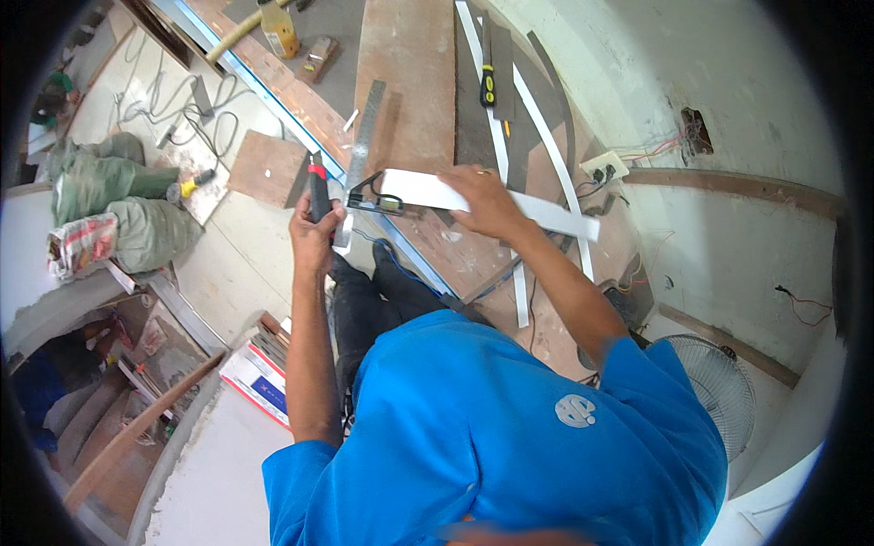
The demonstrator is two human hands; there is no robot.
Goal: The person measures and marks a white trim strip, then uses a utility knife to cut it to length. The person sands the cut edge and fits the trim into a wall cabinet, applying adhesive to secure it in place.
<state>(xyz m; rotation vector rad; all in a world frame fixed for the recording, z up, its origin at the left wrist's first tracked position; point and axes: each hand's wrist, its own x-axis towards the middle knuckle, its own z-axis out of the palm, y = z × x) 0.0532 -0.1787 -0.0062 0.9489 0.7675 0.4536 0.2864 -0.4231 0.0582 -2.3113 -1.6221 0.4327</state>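
Note:
My left hand (pixel 315 227) is closed round a red and black utility knife (pixel 319 196), held upright just left of the combination square. The combination square has a dark head (pixel 375 197) and a long steel blade (pixel 366 127). Its head meets the left end of a white strip (pixel 417 188). With fingers over the strip's middle, my right hand (pixel 484 202) grips it from above. The strip's other end sticks out to the right, past my wrist.
The workbench carries a brown board (pixel 405 82), a yellow-black screwdriver (pixel 488 86), long white strips (pixel 553 155), a wooden block plane (pixel 317 58) and a bottle (pixel 279 32). Sacks (pixel 146 227) and cables lie on the left floor; a fan (pixel 706 382) stands at right.

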